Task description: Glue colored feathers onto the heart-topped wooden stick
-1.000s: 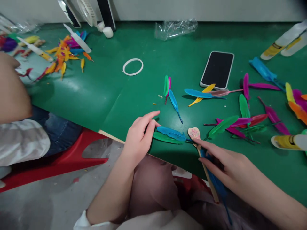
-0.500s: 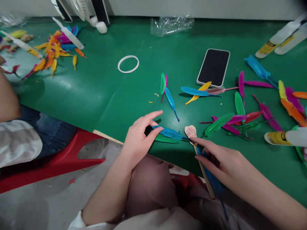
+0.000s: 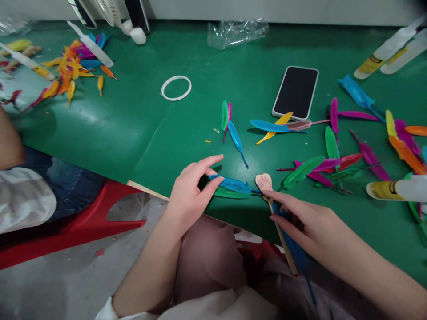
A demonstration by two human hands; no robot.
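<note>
Apparently attaching blue feather [image 3: 233, 183] to heart-topped wooden stick [image 3: 283, 240] at edge of green table [image 3: 133, 129]: pinching stick with right hand [image 3: 310, 220], curling left hand [image 3: 190, 189] at feather tip, unclear whether gripping; next needing steady pressure.

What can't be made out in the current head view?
Head view throughout:
Right hand: curled fingers hidden by the hand itself, so their grip is unclear.
Left hand: lower fingers hidden behind its thumb and back.
Wooden heart: pattern too small and blurred to identify.
Co-worker's arm: cut off by the left edge, so the hand is unseen.
Lower bottle: right edge cuts off its end; label too small to read.
</note>
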